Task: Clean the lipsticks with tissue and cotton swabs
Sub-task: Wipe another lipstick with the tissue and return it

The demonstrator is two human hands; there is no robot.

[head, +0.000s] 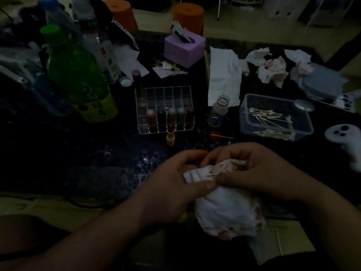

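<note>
Both hands, left hand and right hand, pinch stained tissue near the table's front edge; five lipsticks racked, one waits

Soft crumpled paper tissue, stained; clear glossy acrylic organizer; translucent plastic swab box; glossy speckled tabletop.
</note>
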